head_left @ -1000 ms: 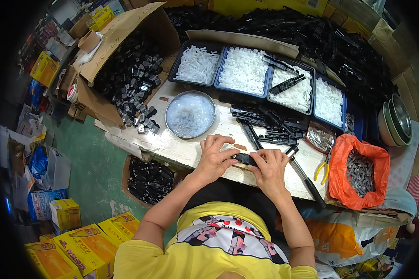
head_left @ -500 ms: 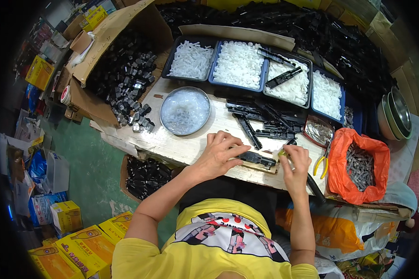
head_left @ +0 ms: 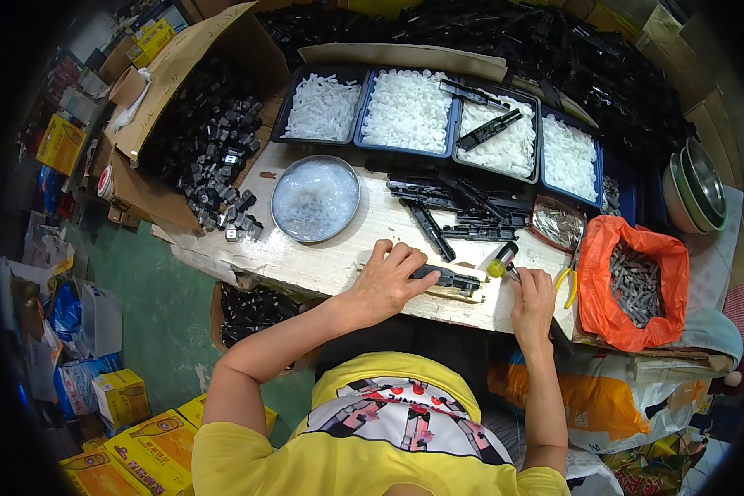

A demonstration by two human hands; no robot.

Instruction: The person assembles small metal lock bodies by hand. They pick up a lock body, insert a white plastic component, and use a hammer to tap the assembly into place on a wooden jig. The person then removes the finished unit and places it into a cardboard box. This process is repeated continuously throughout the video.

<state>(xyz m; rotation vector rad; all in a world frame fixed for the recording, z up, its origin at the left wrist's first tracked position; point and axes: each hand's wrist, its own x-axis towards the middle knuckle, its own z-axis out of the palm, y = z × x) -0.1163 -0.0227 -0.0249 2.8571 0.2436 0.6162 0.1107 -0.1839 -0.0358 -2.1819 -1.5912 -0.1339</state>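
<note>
Now left hand point(head_left: 386, 279) pins black part point(head_left: 448, 279); right hand point(head_left: 533, 296) grips screwdriver point(head_left: 502, 261).

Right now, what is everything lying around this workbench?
trays of white parts: four, blue-rimmed, back of the bench
round dish: one, metal, holding pale parts, bench left
long black parts: a pile, bench centre
black part: one, bench front edge
screwdriver: one, yellow handle, by the right hand
orange bag: one, holding grey metal bits, right
cardboard box: one, brown, full of black pieces, left
left hand: pressing the black part
right hand: at the screwdriver
</note>
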